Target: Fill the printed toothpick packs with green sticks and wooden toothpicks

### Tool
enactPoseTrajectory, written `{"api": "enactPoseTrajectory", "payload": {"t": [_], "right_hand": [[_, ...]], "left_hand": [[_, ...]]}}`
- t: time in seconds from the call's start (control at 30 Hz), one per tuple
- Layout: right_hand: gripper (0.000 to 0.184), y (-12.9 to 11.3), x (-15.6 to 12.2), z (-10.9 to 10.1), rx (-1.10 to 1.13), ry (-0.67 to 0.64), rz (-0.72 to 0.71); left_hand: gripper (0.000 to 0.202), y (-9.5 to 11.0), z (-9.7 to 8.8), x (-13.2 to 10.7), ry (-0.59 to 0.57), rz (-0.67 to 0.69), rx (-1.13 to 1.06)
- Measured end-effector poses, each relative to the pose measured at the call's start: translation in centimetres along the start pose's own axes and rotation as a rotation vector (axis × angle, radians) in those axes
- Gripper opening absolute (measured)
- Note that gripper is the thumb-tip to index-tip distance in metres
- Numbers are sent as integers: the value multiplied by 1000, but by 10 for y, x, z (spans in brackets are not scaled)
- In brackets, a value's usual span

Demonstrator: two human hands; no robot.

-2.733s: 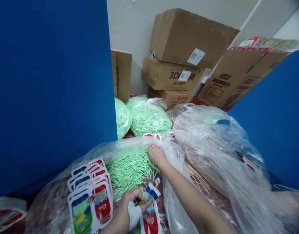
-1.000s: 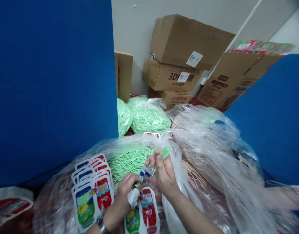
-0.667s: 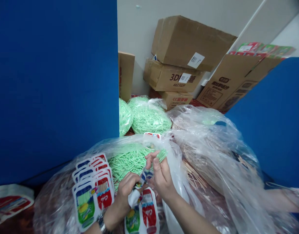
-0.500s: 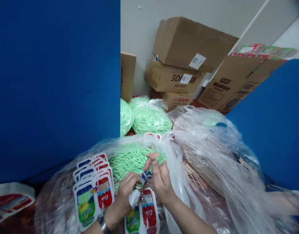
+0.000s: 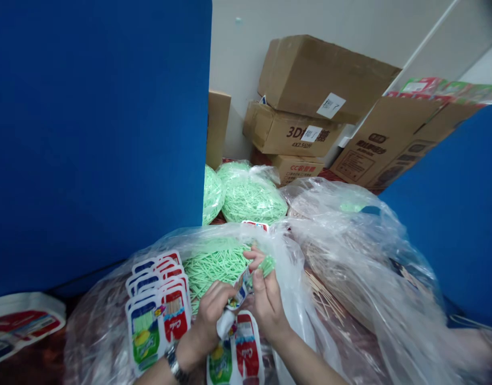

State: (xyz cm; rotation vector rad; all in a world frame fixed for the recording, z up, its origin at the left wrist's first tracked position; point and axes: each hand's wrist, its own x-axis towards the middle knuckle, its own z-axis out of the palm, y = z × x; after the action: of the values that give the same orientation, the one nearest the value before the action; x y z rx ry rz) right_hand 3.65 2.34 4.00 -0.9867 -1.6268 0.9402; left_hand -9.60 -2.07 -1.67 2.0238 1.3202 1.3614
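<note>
My left hand (image 5: 212, 313), with a metal watch at the wrist, is closed around a printed white-and-blue packet (image 5: 241, 291), bent in its grip. Between the thumb and fingers of my right hand (image 5: 269, 305) is a small bundle of thin green sticks (image 5: 267, 264), close beside the packet's upper end. Whether the sticks' lower ends are inside it is hidden by my fingers. Just behind lies a heap of loose green sticks (image 5: 216, 266) in an opened clear plastic bag (image 5: 288, 278). Below my hands rests a flat red-and-green Cola packet (image 5: 249, 347).
Fanned printed packets (image 5: 144, 331) lie at left, with a white stack (image 5: 21, 326) farther out. Tied bags of green sticks (image 5: 254, 195) and cardboard boxes (image 5: 294, 128) stand behind. At right are a bag of brown sticks (image 5: 342, 267) and another person's blurred arm (image 5: 466, 347).
The packet's upper end has come up against the fingers of my right hand, nearer the green bundle. The whole view has shifted slightly. Both hands keep their holds.
</note>
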Motion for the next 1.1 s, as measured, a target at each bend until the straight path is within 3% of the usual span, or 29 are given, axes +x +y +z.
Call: {"api": "enactPoseTrajectory", "payload": {"t": [0.1, 0.2, 0.33, 0.47, 0.57, 0.63, 0.73, 0.83, 0.97, 1.0, 1.07, 1.1], "right_hand": [[28, 5, -5, -1, -95, -12, -46], [44, 7, -4, -10, -128, -96, -128], [59, 17, 11, -30, -115, -98, -105], [50, 43, 23, -41, 57, -235, 66], [51, 58, 21, -44, 252, -237, 157], [40, 59, 17, -44, 218, -236, 162], [24, 47, 11, -43, 55, -199, 124], [19, 30, 10, -40, -80, -104, -26], [14, 21, 12, -41, -201, -120, -177], [14, 22, 12, -41, -207, -108, -180], [14, 24, 11, -41, -206, -136, -183], [14, 25, 10, -40, -203, -183, -189]], "left_hand": [[9, 1, -2, 3, 30, 19, -5], [7, 3, -6, 8, 37, 42, -3], [7, 6, -12, 13, 33, 47, -21], [5, 8, -13, 10, 47, -16, -33], [11, 6, -13, 5, 74, -101, -82], [14, 5, -13, 2, 89, -180, -120], [19, 4, -16, 2, 99, -264, -155], [26, 3, -18, 4, 131, -285, -155], [21, -3, -19, 1, 141, -355, -275], [26, -3, -18, -1, 146, -392, -362], [66, -3, -19, -4, 149, -457, -538], [76, -2, -20, -5, 128, -483, -597]]}}
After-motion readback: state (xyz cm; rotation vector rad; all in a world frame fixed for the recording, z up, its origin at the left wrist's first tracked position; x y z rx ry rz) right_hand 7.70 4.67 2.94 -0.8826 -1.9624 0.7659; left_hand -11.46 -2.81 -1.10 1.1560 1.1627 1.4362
